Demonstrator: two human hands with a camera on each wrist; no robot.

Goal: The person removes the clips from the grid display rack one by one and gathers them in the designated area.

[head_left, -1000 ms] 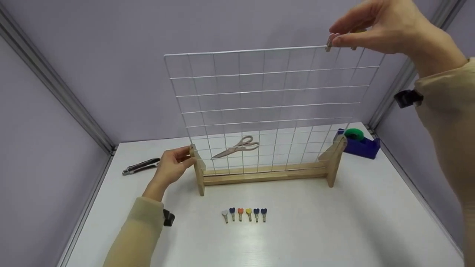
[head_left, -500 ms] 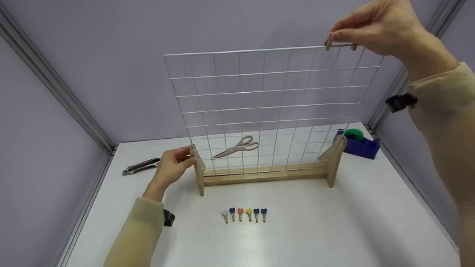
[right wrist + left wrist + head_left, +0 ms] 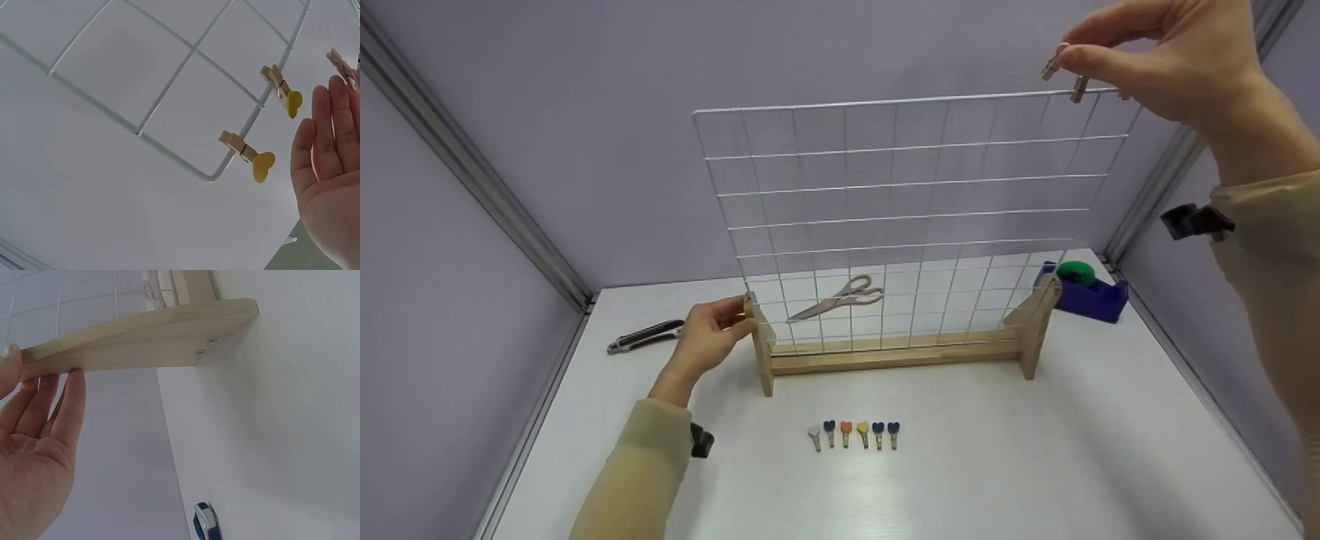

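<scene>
Right hand is up at the top right corner of the wire grid. Its grip pinches a wooden clothespin just above the top wire, left of the fingers. Pin's long axis tilts, its free end up and left, off the wire. Two yellow-heart pins sit clipped on the grid's edge near the rounded corner, hearts pointing out, away from the mesh — seen in the right wrist view.

Open air above and right of the hand; booth walls stand close behind.

Left hand — fingers and thumb curled round the end post of the wooden stand, down on the tabletop. Free surface lies below that hand; a row of coloured pins lies lower right of it. Utility knife just left of it.
</scene>
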